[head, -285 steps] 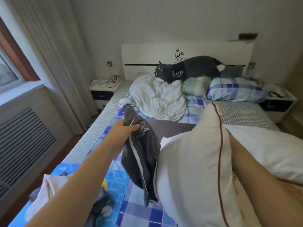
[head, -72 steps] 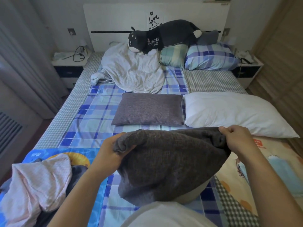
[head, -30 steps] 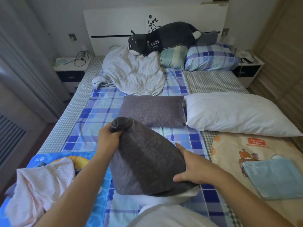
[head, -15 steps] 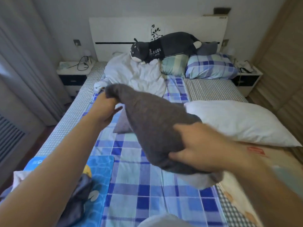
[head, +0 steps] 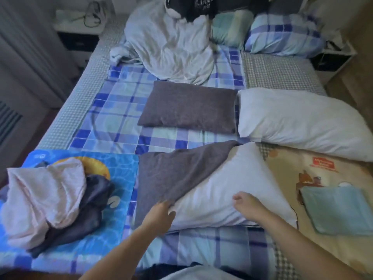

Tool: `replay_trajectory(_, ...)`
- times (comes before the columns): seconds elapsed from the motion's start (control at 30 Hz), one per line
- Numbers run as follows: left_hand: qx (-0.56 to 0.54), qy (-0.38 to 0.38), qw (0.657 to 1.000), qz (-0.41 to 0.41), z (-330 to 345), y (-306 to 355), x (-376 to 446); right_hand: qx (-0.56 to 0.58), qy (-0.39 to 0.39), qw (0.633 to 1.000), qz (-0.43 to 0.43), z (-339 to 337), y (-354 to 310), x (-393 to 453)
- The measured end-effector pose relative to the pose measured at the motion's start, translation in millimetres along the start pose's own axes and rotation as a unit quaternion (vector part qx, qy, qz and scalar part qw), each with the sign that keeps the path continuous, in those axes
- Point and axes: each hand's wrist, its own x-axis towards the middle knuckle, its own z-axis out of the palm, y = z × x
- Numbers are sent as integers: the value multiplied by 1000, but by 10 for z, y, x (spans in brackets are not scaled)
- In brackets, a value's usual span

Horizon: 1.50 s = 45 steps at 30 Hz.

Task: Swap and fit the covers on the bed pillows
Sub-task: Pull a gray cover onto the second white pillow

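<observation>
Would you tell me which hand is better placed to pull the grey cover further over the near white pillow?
Left: the left hand already grips the grey cover's edge; the right hand rests on the white pillow.
</observation>
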Motion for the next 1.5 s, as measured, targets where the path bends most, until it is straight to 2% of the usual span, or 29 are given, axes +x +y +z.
replay_trajectory(0.1, 108, 52, 989, 90, 163, 119, 223, -10, 97, 995, -4, -318, 199, 293)
replay_trajectory(0.17, 180, 97, 969, 139, 274, 270, 363, -39, 148, 988, -5, -434, 271, 492)
replay_trajectory(0.23, 233, 145, 943, 191, 394, 347, 550, -73, 172, 982, 37, -563, 407, 733)
replay_trajectory(0.27, 255, 165, 930, 205, 443, 341, 650, -62, 170, 981, 74, -602, 519, 851)
replay_trajectory(0.33, 280, 195, 917, 205, 457, 308, 834, 62, 132, 981, 129, -572, 716, 984)
replay_trajectory(0.4, 217, 231, 933, 170, 432, 375, 884, 144, 79, 977, 137, -377, 834, 1027)
replay_trajectory(0.43, 169, 227, 941, 187, 452, 440, 857, 150, 69, 977, 135, -257, 846, 1027)
replay_trajectory(0.47, 136, 187, 942, 244, 503, 528, 775, 144, 76, 978, 127, -147, 824, 1002)
replay_trajectory(0.53, 174, 53, 911, 369, 670, 645, 525, 122, 109, 980, 113, 28, 762, 934)
replay_trajectory(0.57, 222, 0, 902, 371, 708, 674, 447, 101, 119, 982, 103, 71, 742, 902)
replay_trajectory(0.6, 261, -32, 911, 319, 705, 672, 422, 78, 116, 986, 96, 85, 722, 836)
replay_trajectory(0.63, 280, -39, 926, 249, 654, 676, 444, 66, 102, 988, 92, 67, 711, 781)
replay_trajectory(0.7, 233, 19, 959, 158, 519, 760, 582, 16, 84, 991, 101, -64, 727, 731)
replay_trajectory(0.8, 183, 115, 955, 204, 421, 1194, 804, -45, 60, 989, 124, -253, 746, 765)
replay_trajectory(0.87, 199, 127, 941, 241, 443, 1545, 953, -54, 40, 992, 108, -302, 698, 772)
replay_trajectory(0.93, 197, 104, 954, 201, 412, 1826, 1211, -63, 48, 994, 82, -280, 710, 800)
replay_trajectory(1.03, 174, 98, 972, 121, 370, 2136, 1502, 53, 57, 997, 3, -266, 746, 733)
replay_trajectory(1.1, 79, 72, 979, 175, 493, 2292, 1257, 105, 86, 990, -23, -217, 772, 663)
replay_trajectory(1.17, 51, 0, 969, 240, 808, 2280, 752, 71, 104, 992, -1, -157, 794, 588)
replay_trajectory(1.2, 59, -39, 970, 234, 950, 2190, 550, 59, 106, 992, 16, -121, 825, 546)
replay_trajectory(1.23, 62, -45, 975, 208, 1060, 2028, 418, 73, 94, 993, 18, -73, 823, 465)
replay_trajectory(1.3, 38, 29, 984, 170, 1100, 1716, 411, 106, 68, 992, -16, -109, 846, 361)
replay_trajectory(1.4, 41, 89, 965, 245, 1021, 1551, 440, 94, 9, 995, 13, -405, 914, 254)
replay_trajectory(1.43, 45, 78, 960, 267, 1005, 1540, 407, 70, 19, 997, 30, -528, 895, 251)
replay_trajectory(1.5, 69, 43, 953, 292, 1046, 1483, 280, 66, 173, 982, 33, -727, 787, 356)
